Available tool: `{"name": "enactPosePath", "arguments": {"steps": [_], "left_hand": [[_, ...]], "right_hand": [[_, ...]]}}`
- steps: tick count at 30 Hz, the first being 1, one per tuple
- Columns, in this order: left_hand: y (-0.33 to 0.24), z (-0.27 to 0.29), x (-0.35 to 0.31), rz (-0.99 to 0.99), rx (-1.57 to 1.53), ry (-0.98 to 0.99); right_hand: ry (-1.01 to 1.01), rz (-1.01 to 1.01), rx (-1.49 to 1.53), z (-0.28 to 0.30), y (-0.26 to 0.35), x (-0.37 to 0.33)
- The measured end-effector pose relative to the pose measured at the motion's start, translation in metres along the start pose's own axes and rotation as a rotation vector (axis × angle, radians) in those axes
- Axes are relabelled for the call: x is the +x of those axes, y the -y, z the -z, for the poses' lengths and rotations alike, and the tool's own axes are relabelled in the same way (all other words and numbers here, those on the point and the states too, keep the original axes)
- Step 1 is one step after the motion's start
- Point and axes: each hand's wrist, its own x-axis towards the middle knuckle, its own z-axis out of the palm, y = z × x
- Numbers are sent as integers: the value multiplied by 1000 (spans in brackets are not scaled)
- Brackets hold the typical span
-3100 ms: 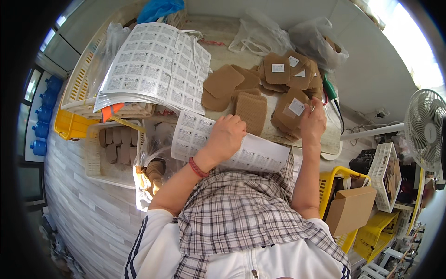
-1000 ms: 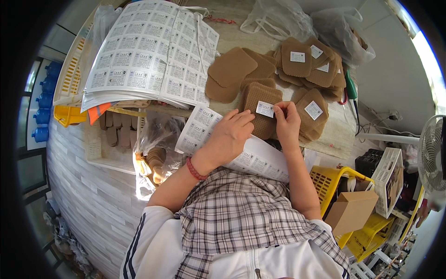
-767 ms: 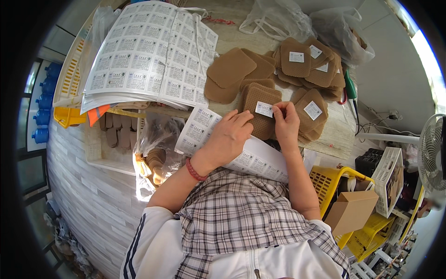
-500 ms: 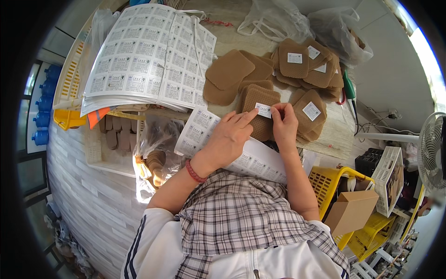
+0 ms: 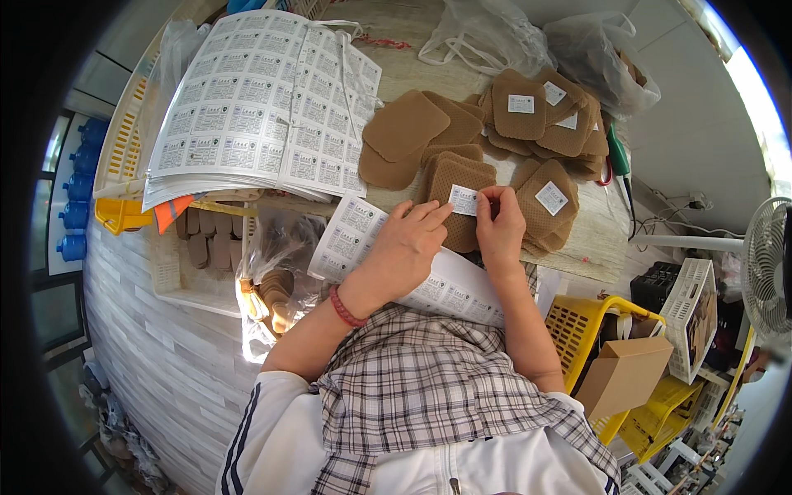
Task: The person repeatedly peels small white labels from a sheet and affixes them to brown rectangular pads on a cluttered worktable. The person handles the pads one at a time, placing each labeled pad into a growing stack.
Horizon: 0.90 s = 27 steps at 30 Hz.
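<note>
A small white printed label (image 5: pixel 462 200) lies at the middle of the top brown textured pad (image 5: pixel 452 172) of a stack near the table's front edge. My right hand (image 5: pixel 502 229) pinches the label's right edge between thumb and forefinger. Just left of the label, my left hand (image 5: pixel 403 252) has its fingers stretched out, fingertips at the pad's left side. Beneath that hand a sheet of labels (image 5: pixel 346 231) curves across my lap, partly hidden by the hand and wrist. A second stack, with a labelled pad (image 5: pixel 540 206) on top, sits right of my right hand.
Plain brown pads (image 5: pixel 404 128) lie behind my hands, with labelled pads (image 5: pixel 503 120) to their right. A thick pile of label sheets (image 5: pixel 223 107) covers the table's left. A green-handled tool (image 5: pixel 617 153) rests at the right edge. Yellow baskets (image 5: pixel 569 330) stand beside me.
My left forefinger has drawn back from the label toward the lower left, uncovering more of it. My right hand keeps its pinch at the label's right edge.
</note>
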Motion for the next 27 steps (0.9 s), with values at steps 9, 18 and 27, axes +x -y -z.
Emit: {"name": "enactPosePath", "arguments": {"steps": [9,18,27], "left_hand": [[-2,0,1,17,42,16],[1,-4,0,9,58,0],[1,-6,-2,-11,38,-10]], "right_hand": [[-185,235,-330,-3,17,-3],[-228,447,-366,6,-6,7],[-204,351,-319,4,-10,13]]}}
